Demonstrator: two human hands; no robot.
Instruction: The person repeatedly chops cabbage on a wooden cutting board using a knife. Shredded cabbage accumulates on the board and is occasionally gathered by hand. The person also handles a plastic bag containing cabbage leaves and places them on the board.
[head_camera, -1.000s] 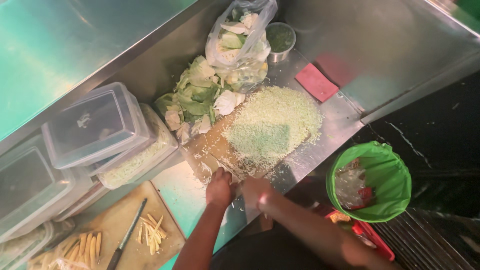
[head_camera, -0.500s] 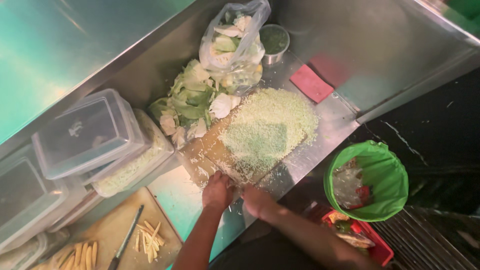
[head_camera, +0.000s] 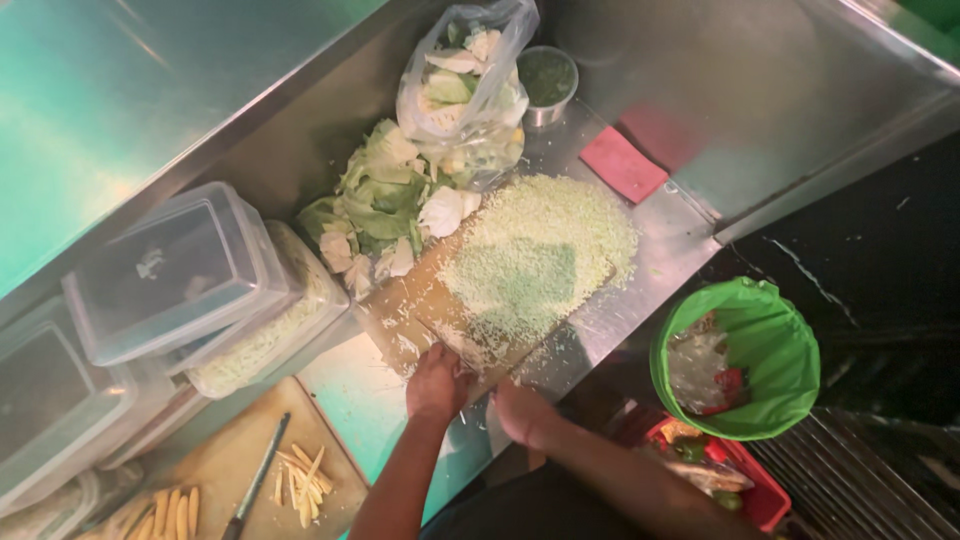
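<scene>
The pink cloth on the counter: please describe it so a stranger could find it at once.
Start at the big pile of shredded cabbage on the steel counter. Just beyond its far right edge lies the pink cloth, flat and rectangular, beside the small metal cup. It is the only pink thing there.

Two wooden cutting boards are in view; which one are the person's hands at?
The upper board, piled with shredded cabbage: the left hand and right hand are at its near edge. The other board, lower left, carries a knife and pale sticks, untouched.

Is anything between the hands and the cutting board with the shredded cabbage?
Nothing visible. The left hand rests on the near corner of the cutting board, and the right hand sits at its near edge, just short of the shredded cabbage.
</scene>
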